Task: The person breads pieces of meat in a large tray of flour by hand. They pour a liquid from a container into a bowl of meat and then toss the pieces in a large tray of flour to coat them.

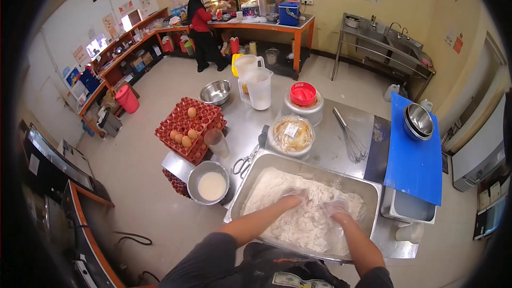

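Note:
A large rectangular steel pan (378, 198) sits on the table in front of me, holding a broad heap of white flour (276, 200) with crumbly lumps towards its near side. Thin clear plastic gloves cover both hands. My left hand (295, 195) is pushed into the flour near the middle of the pan. To its right, my right hand (336, 207) is also in the flour, apart from the left. Flour hides the fingers of both hands, so whether they grip any is unclear. Left of the pan is a steel bowl (192, 184) with a pale, milky liquid (212, 186).
Red egg trays (164, 128) with several eggs stand at the left. Scissors (242, 165) lie beside the pan. Beyond it are a wrapped tub (291, 134), a whisk (352, 140) and plastic jugs (259, 90). A person (202, 28) stands at the far counter.

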Demonstrator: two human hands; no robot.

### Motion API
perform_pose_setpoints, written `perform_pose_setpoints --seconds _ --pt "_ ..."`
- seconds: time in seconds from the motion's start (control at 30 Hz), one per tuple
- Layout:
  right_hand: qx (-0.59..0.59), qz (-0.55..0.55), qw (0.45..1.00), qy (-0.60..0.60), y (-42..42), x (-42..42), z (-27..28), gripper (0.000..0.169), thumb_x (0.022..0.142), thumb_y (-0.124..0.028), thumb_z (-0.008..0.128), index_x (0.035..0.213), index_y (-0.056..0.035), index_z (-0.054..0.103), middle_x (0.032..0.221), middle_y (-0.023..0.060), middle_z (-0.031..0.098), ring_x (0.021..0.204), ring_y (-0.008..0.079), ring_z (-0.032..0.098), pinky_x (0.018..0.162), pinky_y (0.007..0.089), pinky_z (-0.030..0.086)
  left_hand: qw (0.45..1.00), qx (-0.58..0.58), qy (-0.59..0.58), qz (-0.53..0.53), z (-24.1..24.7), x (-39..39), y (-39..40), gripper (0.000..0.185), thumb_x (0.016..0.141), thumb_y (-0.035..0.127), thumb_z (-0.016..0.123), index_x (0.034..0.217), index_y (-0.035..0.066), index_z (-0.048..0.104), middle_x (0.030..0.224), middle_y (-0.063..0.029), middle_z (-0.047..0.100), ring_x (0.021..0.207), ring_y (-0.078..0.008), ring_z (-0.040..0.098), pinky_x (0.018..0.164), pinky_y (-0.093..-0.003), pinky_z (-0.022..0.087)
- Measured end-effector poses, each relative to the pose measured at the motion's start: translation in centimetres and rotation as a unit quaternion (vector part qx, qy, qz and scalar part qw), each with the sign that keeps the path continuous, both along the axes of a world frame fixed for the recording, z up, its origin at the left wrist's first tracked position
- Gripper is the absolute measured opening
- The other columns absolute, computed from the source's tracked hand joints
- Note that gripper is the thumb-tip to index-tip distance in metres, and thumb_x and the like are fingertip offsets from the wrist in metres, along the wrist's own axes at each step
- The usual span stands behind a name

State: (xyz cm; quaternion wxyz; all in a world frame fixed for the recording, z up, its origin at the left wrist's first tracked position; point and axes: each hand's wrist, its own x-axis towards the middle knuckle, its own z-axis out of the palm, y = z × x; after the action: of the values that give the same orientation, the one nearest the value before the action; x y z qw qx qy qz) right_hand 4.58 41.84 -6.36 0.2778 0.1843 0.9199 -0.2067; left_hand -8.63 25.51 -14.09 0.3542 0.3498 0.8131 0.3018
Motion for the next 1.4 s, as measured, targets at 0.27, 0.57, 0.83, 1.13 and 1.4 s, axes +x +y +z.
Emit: perform_pose_setpoints --seconds 0.27,0.57,0.83,1.13,1.4 --pt "-0.233 -0.056 0.967 0.09 4.3 3.7 0.4 0.037 0.091 -0.033 0.043 0.111 -0.0059 0.059 0.114 0.0158 0.058 0.106 0.0255 0.053 0.091 0.0329 0.04 0.965 0.076 -0.22 0.123 6.3 2.0 -1.8 0.054 0.095 0.039 0.027 0.132 0.002 0.038 0.136 -0.0172 0.039 0.125 -0.0259 0.038 0.106 -0.0334 0.025" --pt "-0.391 -0.249 0.884 0.065 -2.0 7.0 -3.2 0.047 0.084 -0.041 0.052 0.107 -0.0014 0.06 0.104 0.0179 0.062 0.091 0.026 0.06 0.084 0.0354 0.044 0.929 0.106 -0.342 0.091 6.2 8.7 -0.7 0.05 0.094 0.031 0.036 0.137 0.007 0.032 0.139 -0.0167 0.036 0.126 -0.0278 0.038 0.104 -0.0336 0.028" --pt "-0.22 -0.146 0.963 0.055 2.8 11.1 0.6 0.047 0.085 -0.035 0.051 0.113 0.0024 0.056 0.106 0.016 0.062 0.096 0.0244 0.058 0.086 0.0354 0.043 0.989 0.002 -0.102 -0.105 3.1 4.0 -6.6 0.044 0.094 0.034 0.038 0.123 0.004 0.051 0.124 -0.0138 0.05 0.112 -0.023 0.047 0.096 -0.0373 0.035" --pt "-0.246 -0.141 0.957 -0.058 -1.9 6.3 2.5 0.054 0.08 -0.036 0.058 0.112 0.0061 0.054 0.112 0.0204 0.058 0.1 0.029 0.056 0.087 0.0338 0.043 0.983 0.062 -0.136 -0.105 1.4 7.2 -0.3 0.047 0.093 0.04 0.037 0.124 0.007 0.051 0.128 -0.0167 0.048 0.115 -0.0299 0.044 0.099 -0.0357 0.033" --pt "-0.136 -0.152 0.949 0.242 -0.1 6.4 6.7 0.055 0.069 -0.004 0.059 0.122 -0.0005 0.045 0.117 0.0258 0.052 0.109 0.0329 0.052 0.095 0.0382 0.039 0.995 -0.076 -0.029 0.057 7.2 2.2 -0.3 0.07 0.083 0.041 0.054 0.135 0.001 0.031 0.131 -0.0208 0.044 0.121 -0.0273 0.043 0.102 -0.0349 0.031"
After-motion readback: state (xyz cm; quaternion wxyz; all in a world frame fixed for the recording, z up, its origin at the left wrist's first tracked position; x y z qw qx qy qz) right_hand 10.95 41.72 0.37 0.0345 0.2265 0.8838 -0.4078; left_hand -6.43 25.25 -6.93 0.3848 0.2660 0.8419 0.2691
